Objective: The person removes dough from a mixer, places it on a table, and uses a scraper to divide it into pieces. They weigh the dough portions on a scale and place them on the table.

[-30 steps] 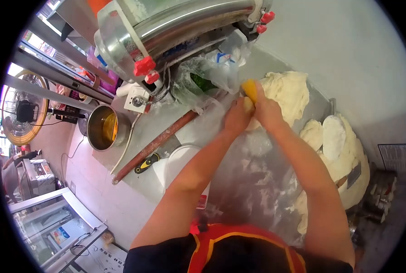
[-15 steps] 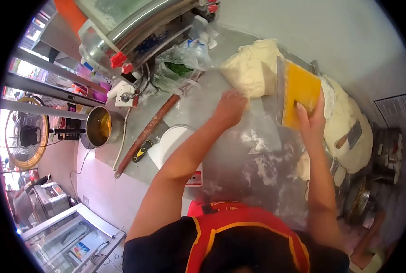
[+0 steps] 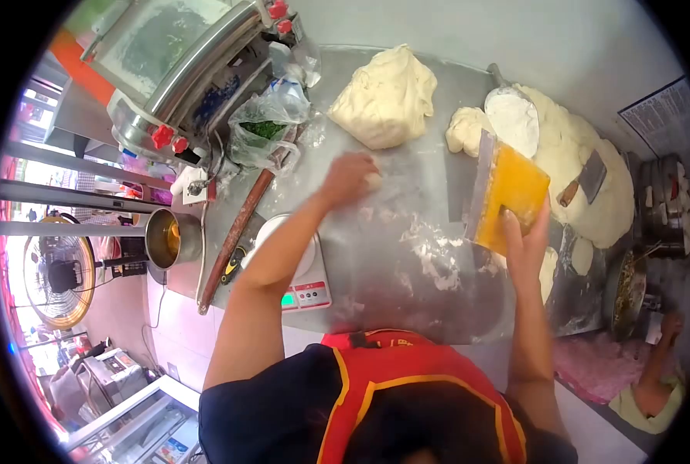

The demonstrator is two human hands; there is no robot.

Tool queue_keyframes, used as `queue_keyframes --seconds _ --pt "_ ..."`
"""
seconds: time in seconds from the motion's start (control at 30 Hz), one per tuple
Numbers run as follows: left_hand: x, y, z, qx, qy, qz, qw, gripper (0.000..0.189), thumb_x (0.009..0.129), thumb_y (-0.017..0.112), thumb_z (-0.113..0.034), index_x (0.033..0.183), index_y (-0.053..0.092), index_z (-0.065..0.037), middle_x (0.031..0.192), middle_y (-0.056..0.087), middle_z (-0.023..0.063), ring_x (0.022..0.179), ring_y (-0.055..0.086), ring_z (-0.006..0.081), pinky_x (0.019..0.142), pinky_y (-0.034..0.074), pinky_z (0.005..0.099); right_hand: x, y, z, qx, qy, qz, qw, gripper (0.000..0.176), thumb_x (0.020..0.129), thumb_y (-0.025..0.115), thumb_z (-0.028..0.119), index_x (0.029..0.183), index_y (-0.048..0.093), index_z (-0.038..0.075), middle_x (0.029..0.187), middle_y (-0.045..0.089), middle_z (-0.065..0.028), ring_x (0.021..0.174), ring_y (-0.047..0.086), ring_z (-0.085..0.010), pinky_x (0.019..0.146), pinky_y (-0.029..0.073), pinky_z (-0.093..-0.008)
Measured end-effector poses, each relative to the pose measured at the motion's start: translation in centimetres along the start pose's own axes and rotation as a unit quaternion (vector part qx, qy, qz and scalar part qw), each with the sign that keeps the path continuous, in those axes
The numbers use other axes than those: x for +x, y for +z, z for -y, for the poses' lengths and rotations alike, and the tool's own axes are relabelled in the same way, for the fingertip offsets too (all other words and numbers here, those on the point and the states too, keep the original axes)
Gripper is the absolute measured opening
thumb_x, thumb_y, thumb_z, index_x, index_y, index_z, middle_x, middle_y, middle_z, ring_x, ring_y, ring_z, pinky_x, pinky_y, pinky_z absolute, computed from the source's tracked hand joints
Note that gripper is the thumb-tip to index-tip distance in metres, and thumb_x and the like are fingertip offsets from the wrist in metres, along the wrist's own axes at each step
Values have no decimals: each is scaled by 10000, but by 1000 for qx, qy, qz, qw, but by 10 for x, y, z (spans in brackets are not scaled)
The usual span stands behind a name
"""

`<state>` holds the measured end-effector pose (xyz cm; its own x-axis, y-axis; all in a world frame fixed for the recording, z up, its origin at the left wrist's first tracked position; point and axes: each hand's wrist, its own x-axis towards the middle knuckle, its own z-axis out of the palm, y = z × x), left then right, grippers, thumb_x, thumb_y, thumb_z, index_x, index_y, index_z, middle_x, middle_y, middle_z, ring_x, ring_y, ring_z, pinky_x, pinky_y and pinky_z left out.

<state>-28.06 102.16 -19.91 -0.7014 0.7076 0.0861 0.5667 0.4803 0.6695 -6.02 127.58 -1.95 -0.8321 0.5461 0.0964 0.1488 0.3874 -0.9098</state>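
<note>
My right hand (image 3: 527,243) grips a wide yellow dough scraper (image 3: 515,197), thumb on its face, its grey edge towards the left. My left hand (image 3: 349,182) is closed, slightly blurred, over the steel table; a small pale piece of dough (image 3: 374,179) shows at its fingers. Just beyond it sits a large lump of dough (image 3: 385,97). A smaller dough piece (image 3: 469,130) lies above the scraper. Under my left forearm is a white kitchen scale (image 3: 310,295) with a lit green display, its round pan partly covered by the arm.
More dough (image 3: 604,185) spreads at the right, with a flour scoop (image 3: 513,120) and a small metal scraper (image 3: 591,178) on it. On the left are a long wooden rod (image 3: 237,240), a bag of greens (image 3: 266,127), a machine (image 3: 175,66) and a pot (image 3: 173,238). Another person's arm (image 3: 658,371) shows lower right.
My left hand has drawn away from the large dough lump towards the scale. The scraper is now apart from that lump. The whole view has shifted, and the scale's display now shows.
</note>
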Motion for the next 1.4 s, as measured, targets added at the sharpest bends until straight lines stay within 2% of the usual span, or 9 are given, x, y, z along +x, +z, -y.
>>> queue_keyframes --seconds 0.07,0.2,0.3,0.47,0.67,0.8,0.9,1.13,1.4 --pt "-28 33 -40 302 94 -95 944 247 731 555 -118 968 621 -118 1211 532 79 1132 461 288 967 329 458 -2 -1 0 -25 -9 -3 1000 612 852 541 46 1388 256 -33 1329 413 -193 1219 425 -253 1017 327 -331" --pt "-21 30 -42 284 66 -58 955 247 732 547 -111 963 631 -131 1190 546 88 1136 466 290 946 352 450 -10 -2 4 -53 -16 7 998 607 860 538 51 1388 252 -35 1334 406 -189 1223 419 -252 1022 319 -335" --pt "16 -4 -19 -20 -42 -28 999 207 720 550 -103 898 654 -118 1061 608 111 1053 540 270 881 416 399 -13 -7 3 -16 -8 11 1000 607 862 540 54 1389 252 -36 1338 402 -188 1233 407 -255 1028 309 -339" --pt "13 51 -59 316 51 -150 935 276 710 567 -118 980 626 -118 1084 604 73 1017 562 288 841 441 350 -18 -7 -6 -44 -74 -15 996 614 874 538 60 1406 236 -2 1233 509 -195 1079 544 -238 901 435 -316" --pt "29 12 -46 -93 -79 -81 989 530 661 702 -229 1140 552 -60 1151 576 118 1070 529 354 924 415 408 -27 -16 -18 -51 -76 -12 996 632 871 549 68 1406 224 -17 1276 468 -209 1140 497 -258 953 394 -322" --pt "-4 30 -11 111 -5 -114 987 716 671 730 -378 1263 471 -70 1178 542 169 1080 525 347 906 429 438 -43 -31 -41 -31 -48 -21 998 643 872 563 89 1402 218 -32 1307 434 -212 1160 476 -269 982 363 -332" --pt "-6 33 -65 195 -213 -96 953 713 691 720 -410 1275 459 -94 1129 553 159 1052 533 343 885 437 448 -50 -33 -46 -9 -48 3 999 635 881 562 94 1402 222 -30 1319 422 -200 1157 474 -263 977 367 -333" --pt "-63 75 -120 -111 -211 -363 901 553 770 690 -373 1190 499 -69 1091 553 189 1021 537 352 863 434 435 -59 -49 -54 4 -86 59 995 609 892 556 110 1398 243 -18 1301 433 -186 1152 467 -241 954 389 -326" --pt "-229 62 -176 -224 -314 -297 874 559 762 709 -297 1206 495 -35 1116 564 185 1033 557 329 893 438 373 -61 -32 -66 64 -80 187 977 636 894 557 116 1411 208 -9 1286 438 -166 1149 463 -235 968 378 -326"
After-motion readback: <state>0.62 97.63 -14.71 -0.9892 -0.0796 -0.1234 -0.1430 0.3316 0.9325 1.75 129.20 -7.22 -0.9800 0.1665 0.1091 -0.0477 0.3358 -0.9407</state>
